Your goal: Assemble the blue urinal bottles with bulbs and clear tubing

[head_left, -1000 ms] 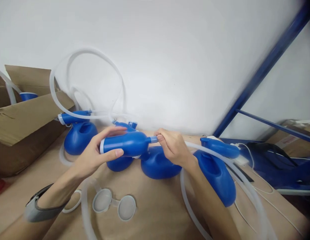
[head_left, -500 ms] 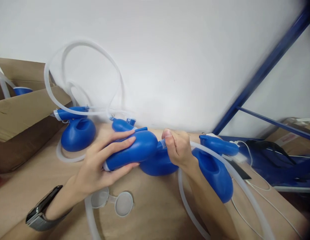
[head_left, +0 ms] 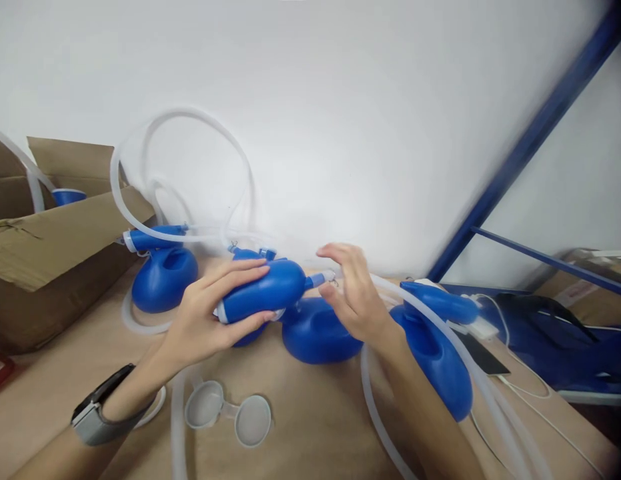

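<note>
My left hand (head_left: 217,303) wraps round a blue plastic urinal head (head_left: 270,288), its narrow nozzle pointing right. On the nozzle's tip sits a short whitish hose end (head_left: 329,275) with a small wire clip. My right hand (head_left: 357,297) is just right of that tip, thumb and fingers apart; whether a fingertip touches the clip I cannot tell. Below them a blue urinal bottle (head_left: 317,337) lies on the table (head_left: 315,420). Beneath my left hand, another blue bottle is mostly hidden. A pair of joined white round caps (head_left: 253,421) rests in front.
An open cardboard box (head_left: 55,267) with hoses stands at left. Beside it is a blue bottle (head_left: 163,283); another blue bottle (head_left: 437,363) is at right. A clear hose (head_left: 183,113) loops against the wall. A blue metal frame (head_left: 525,157) and white cables bound the right side.
My right hand has opened from its closed grip at the nozzle, uncovering the hose end and wire clip. The left hand keeps its hold. The view has shifted slightly.
</note>
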